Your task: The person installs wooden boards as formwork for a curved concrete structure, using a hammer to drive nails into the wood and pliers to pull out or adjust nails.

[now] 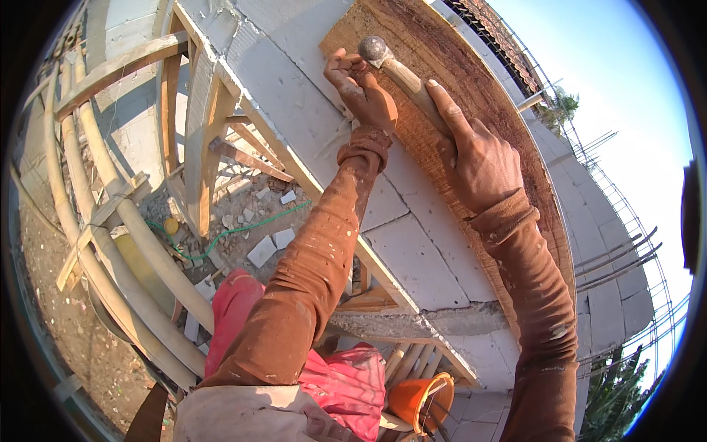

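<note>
The board (504,110) lies along the blockwork (416,261), the hammer (412,90) over it; poles (173,276) run at left, the bucket (403,401) sits nearer, rebar (618,254) right.

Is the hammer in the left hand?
No, the right hand grips the hammer by its handle, while the left hand is beside the hammer's head with fingers curled.

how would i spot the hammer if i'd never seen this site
Find the long brown board over the pale block wall. Near its upper end, the right hand holds the hammer, its head close to the left hand. It alone pairs a slim wooden handle with a dark, rounded head.
</note>
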`<control>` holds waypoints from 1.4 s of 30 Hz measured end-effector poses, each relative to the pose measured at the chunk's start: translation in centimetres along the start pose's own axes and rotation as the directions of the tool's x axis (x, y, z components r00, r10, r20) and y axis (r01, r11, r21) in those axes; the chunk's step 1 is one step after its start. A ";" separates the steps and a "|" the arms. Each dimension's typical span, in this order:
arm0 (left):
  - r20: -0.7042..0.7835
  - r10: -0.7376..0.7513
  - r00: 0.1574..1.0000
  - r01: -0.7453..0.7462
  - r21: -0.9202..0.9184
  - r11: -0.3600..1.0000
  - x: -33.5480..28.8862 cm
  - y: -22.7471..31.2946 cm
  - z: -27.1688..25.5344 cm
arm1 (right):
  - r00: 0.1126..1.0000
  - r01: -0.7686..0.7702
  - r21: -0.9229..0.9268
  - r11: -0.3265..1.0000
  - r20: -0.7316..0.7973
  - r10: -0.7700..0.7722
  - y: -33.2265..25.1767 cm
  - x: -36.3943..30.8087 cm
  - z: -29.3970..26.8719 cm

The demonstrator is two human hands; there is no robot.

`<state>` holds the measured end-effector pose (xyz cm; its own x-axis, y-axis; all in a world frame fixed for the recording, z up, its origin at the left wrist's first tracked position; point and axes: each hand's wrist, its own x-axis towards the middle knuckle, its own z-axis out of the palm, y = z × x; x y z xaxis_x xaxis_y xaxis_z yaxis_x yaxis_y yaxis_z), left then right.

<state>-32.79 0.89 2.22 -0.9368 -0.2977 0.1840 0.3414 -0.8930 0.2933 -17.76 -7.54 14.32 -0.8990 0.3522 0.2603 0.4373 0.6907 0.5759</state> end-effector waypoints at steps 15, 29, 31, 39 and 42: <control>0.040 0.062 0.997 -0.065 0.094 0.993 1.0 -0.2 -0.8 | 0.983 0.084 0.026 0.996 -0.164 -0.079 -1.6 -0.7 -2.5; -0.005 0.015 1.000 -0.015 0.019 1.000 1.2 0.1 -0.4 | 0.985 0.091 -0.068 0.994 -0.139 -0.099 -0.5 0.0 -1.1; -0.025 -0.041 0.999 0.040 -0.039 0.998 1.0 0.3 -0.3 | 0.994 0.062 -0.084 0.995 -0.081 -0.069 -0.4 0.4 -0.9; 0.083 0.050 0.995 -0.072 0.286 0.955 1.2 0.3 -0.9 | 0.971 -0.029 0.288 0.957 -0.220 0.095 1.6 -7.2 -2.5; 0.103 0.003 0.995 -0.030 0.263 0.964 1.3 0.2 -1.1 | 0.910 -0.006 0.535 0.845 -0.347 0.227 2.1 -14.2 -0.6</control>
<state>-34.07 -0.05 1.48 -0.9228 -0.2645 0.2802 0.3779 -0.7631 0.5243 -4.12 -11.47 12.26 -0.7270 0.2578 0.6364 0.3873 0.9193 0.0700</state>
